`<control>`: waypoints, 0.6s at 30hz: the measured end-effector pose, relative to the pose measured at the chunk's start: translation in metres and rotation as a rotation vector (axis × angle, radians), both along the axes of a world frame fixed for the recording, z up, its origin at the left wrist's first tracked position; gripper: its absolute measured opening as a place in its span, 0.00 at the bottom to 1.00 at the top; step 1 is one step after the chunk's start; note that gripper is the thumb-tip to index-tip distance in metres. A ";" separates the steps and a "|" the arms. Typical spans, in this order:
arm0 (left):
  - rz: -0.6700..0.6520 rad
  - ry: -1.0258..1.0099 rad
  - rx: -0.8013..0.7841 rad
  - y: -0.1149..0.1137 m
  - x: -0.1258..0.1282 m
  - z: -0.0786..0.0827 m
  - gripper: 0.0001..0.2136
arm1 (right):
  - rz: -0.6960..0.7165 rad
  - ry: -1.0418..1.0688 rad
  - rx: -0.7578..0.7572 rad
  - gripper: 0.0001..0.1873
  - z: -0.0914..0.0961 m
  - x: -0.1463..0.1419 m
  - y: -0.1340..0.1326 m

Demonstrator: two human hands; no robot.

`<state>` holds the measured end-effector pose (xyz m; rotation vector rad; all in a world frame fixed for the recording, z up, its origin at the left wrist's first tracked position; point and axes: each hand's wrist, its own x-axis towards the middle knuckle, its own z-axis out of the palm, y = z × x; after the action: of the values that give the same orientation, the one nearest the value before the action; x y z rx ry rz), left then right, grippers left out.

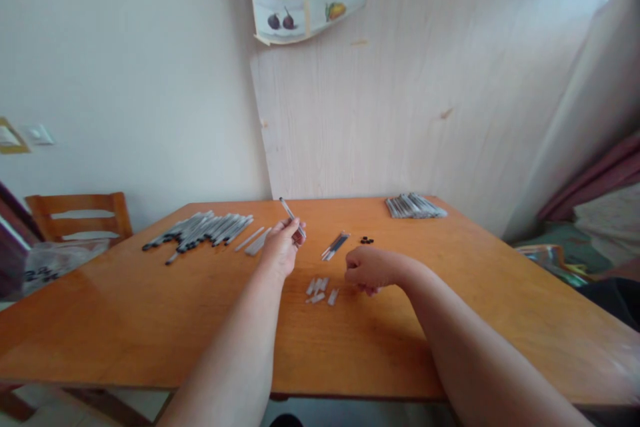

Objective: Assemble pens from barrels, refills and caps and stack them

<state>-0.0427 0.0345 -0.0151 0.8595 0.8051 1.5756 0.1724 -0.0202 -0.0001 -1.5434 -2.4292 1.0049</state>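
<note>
My left hand (287, 240) is closed around a clear pen (287, 209) with a dark tip, which points up and away to the left. Over the table to the right, my right hand (370, 268) hangs low with its fingers curled downward; whatever they may pinch is hidden. Several clear pen caps (317, 285) lie just left of that hand. Beyond them rests a small bunch of dark ink refills (335, 245). A few small black plugs (367, 240) sit behind my right hand. Clear pen barrels (256, 243) lie beside my left hand.
A wide pile of pens with black ends (203, 230) covers the wooden table's (350, 360) left back. Another stack of pens (415, 206) lies at the back right. A wooden chair (80, 213) and a plastic bag (63, 260) stand left; the wall rises behind the table.
</note>
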 end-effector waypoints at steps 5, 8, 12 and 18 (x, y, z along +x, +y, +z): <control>-0.008 0.001 0.005 -0.004 0.002 0.002 0.12 | -0.075 0.104 0.090 0.07 -0.003 -0.002 0.005; -0.014 0.003 -0.002 -0.006 0.004 0.003 0.11 | -0.116 0.176 0.182 0.06 -0.008 -0.004 0.009; -0.031 0.012 0.003 -0.010 0.006 0.005 0.11 | -0.163 0.239 0.270 0.06 -0.011 -0.008 0.013; -0.055 0.029 0.000 -0.014 0.011 0.006 0.11 | -0.194 0.309 0.322 0.06 -0.010 -0.014 0.013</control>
<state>-0.0316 0.0208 -0.0089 0.8991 0.7949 1.5181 0.1583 -0.0075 -0.0098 -1.3667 -2.0637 0.7121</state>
